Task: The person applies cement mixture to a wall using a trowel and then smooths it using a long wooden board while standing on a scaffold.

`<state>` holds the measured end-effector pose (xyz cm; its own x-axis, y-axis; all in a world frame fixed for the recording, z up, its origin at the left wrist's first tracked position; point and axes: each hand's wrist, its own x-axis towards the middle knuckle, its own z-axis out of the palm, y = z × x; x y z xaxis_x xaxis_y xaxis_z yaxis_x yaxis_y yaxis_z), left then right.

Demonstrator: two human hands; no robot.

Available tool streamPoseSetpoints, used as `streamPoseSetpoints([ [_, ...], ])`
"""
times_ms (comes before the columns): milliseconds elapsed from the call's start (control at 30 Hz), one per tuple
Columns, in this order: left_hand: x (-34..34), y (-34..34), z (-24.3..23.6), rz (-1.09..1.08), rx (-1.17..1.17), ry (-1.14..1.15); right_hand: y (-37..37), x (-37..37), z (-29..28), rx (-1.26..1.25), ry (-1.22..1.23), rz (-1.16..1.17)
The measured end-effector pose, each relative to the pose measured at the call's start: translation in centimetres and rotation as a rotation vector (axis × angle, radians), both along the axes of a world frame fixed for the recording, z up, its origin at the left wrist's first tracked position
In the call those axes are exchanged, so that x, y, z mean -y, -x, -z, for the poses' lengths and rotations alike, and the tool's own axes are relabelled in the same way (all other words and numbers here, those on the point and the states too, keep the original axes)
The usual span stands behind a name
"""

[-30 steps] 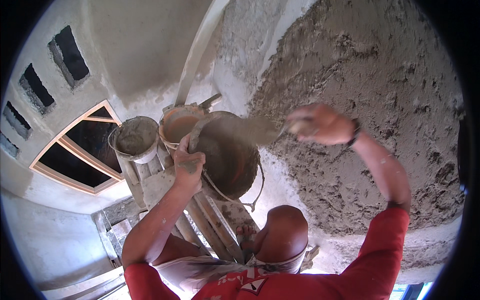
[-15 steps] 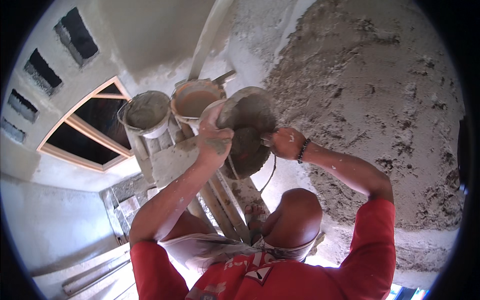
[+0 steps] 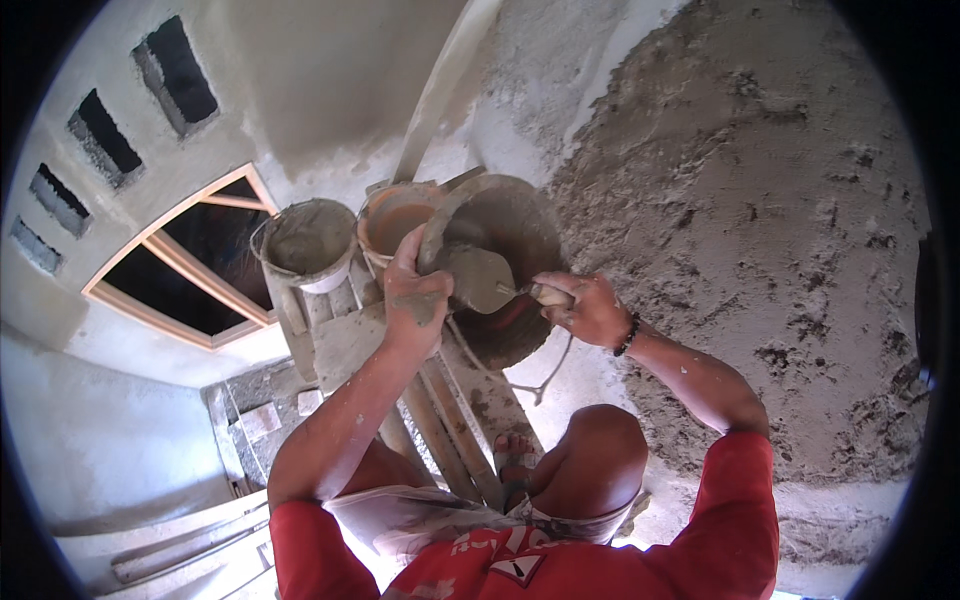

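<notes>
Dim-ish w/ glare btm L; fisheye-bent edges.

Trowel [image 3: 477,279] is reaching into the bucket [image 3: 515,212].
The right hand [image 3: 590,309] is moving left, away from the rough wall [image 3: 780,230].

Your red shirt [image 3: 640,570]: got some print on it
Badge [image 3: 517,568]: white-edged, dark mark inside
Pale lettering [image 3: 461,546]: left of your badge, kinda unreadable

I've 3 bkts [image 3: 525,215], 1 trowel [image 3: 480,278], 2 hands [image 3: 592,313], 1 bracelet [image 3: 628,333]; far L, 4 wall slots [image 3: 182,80], 1 window frame [image 3: 203,275].
</notes>
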<state>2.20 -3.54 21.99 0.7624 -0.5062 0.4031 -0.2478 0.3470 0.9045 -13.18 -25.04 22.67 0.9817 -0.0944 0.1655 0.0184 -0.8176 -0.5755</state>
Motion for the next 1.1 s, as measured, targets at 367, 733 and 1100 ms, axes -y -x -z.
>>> streamPoseSetpoints([
  [367,0.3,-1.4,2.6,0.000,-0.198,0.180,1.9,1.5,-11.0,-0.140,-0.007,0.188],
  [733,-0.8,-2.6,2.9,-0.029,-0.142,0.167,3.1,2.5,-27.9,-0.111,-0.149,0.056],
  [1100,-0.7,-2.2,4.0,0.031,-0.189,0.083,1.6,13.9,-36.9,0.268,0.556,0.767],
])
